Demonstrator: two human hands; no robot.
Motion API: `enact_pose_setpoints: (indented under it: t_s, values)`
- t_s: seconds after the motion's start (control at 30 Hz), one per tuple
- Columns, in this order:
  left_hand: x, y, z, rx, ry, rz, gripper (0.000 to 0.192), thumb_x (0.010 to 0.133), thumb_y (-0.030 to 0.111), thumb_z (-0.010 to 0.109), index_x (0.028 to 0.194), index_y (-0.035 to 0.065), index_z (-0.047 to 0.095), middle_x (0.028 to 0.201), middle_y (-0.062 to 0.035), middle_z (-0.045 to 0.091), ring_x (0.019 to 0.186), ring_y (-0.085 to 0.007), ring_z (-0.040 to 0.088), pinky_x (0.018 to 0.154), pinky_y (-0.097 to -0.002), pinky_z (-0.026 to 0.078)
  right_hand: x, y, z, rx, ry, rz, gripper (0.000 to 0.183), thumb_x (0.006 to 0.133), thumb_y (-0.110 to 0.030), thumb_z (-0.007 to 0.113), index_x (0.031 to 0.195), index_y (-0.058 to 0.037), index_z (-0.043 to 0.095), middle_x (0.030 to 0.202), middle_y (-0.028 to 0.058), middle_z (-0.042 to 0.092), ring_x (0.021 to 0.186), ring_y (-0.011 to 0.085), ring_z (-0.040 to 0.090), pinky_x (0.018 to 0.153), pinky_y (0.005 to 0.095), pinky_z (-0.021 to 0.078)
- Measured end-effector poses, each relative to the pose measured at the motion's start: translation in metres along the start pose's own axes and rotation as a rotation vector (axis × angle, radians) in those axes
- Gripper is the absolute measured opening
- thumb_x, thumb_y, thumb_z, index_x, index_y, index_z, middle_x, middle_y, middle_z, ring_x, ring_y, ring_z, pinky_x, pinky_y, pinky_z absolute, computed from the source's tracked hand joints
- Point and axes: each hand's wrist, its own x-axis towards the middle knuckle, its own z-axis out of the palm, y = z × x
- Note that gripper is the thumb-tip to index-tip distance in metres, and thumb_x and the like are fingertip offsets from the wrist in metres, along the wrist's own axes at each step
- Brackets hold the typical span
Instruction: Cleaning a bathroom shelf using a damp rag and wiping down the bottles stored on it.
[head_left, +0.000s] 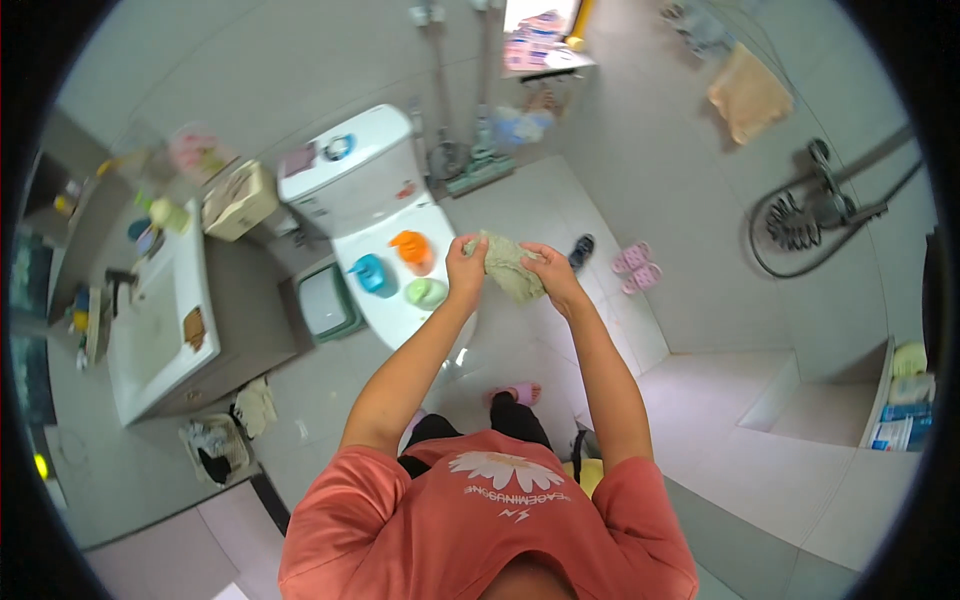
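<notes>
A crumpled pale green cloth (511, 268) is stretched between my two hands, in front of my body above the tiled floor. My left hand (466, 268) grips its left end, and my right hand (552, 274) grips the other end. Just left of them is a white toilet (390, 319) with its lid down. On the lid stand an orange pump bottle (413, 251), a blue pump bottle (370, 273) and a light green bottle (426, 293), the last one closest to my left wrist.
A lidded bin (328, 300) stands between the toilet and the washbasin cabinet (232, 307). Pink slippers (637, 268) and a dark shoe (581, 252) lie on the floor to the right. A laundry basket (217, 450) is at lower left; a mop head (480, 176) rests behind the toilet.
</notes>
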Motion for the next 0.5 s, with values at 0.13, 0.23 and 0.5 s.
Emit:
enact_pose_setpoints:
  t_s: [0.13,0.23,0.5]
  values:
    - [-0.01,0.031,-0.123,-0.093,0.163,0.034,0.026,0.086,0.017,0.062,0.103,0.0013,0.053,0.09,-0.0068,0.058,0.081,-0.0135,0.056,0.068,-0.0265,0.048,0.018,0.029,0.123,-0.083,-0.12,-0.016,0.03,0.087,-0.01,0.054,0.116,-0.0003,0.053,0.098,0.0079,0.061,0.087,0.0134,0.059,0.077,0.0245,0.0469]
    - [-0.022,0.059,-0.211,-0.128,0.218,0.029,0.047,0.083,0.012,0.061,0.123,0.0046,0.038,0.107,-0.0114,0.052,0.09,-0.0182,0.056,0.069,-0.0299,0.05,0.018,0.043,0.213,-0.116,-0.204,0.006,0.031,0.088,-0.014,0.054,0.116,-0.0013,0.052,0.104,0.0093,0.06,0.094,0.0144,0.056,0.081,0.0253,0.0442]
    - [-0.052,0.082,-0.412,-0.004,0.596,0.283,0.054,0.079,0.001,0.06,0.127,0.0063,0.035,0.105,-0.0095,0.051,0.084,-0.0156,0.057,0.062,-0.0259,0.049,0.037,0.088,0.415,-0.259,-0.562,-0.011,0.04,0.078,-0.006,0.055,0.117,0.0013,0.051,0.101,0.0085,0.058,0.093,0.0149,0.055,0.082,0.0247,0.0431]
